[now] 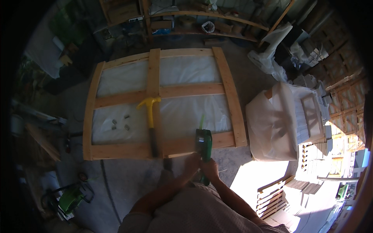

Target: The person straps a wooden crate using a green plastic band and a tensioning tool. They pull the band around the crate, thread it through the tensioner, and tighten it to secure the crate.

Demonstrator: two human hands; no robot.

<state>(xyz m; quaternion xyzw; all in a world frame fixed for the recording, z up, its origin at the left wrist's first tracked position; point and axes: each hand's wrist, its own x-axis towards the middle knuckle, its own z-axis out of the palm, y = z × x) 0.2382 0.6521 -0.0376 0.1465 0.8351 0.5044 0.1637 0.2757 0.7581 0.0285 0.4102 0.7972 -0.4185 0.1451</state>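
Note:
A green stapler-like hand tool (pixel 203 145) is held in front of me, its head over the near rail of a wooden frame (pixel 232 93). My right hand (pixel 210 169) grips its handle; my left hand (pixel 192 162) touches the tool's lower left side. White plastic sheet (pixel 186 70) is stretched under the frame's slats. A yellow-headed hammer (pixel 150 116) with a dark grip lies on the upright middle slat, left of the tool. Several small metal pieces (pixel 120 122) lie on the sheet at the left.
A white-wrapped stack of blocks (pixel 279 120) stands to the right of the frame. Wooden shelves (pixel 202 23) with clutter run along the back. A green machine (pixel 70 198) sits on the concrete floor at lower left. Pallets (pixel 272 194) lie in sunlight at lower right.

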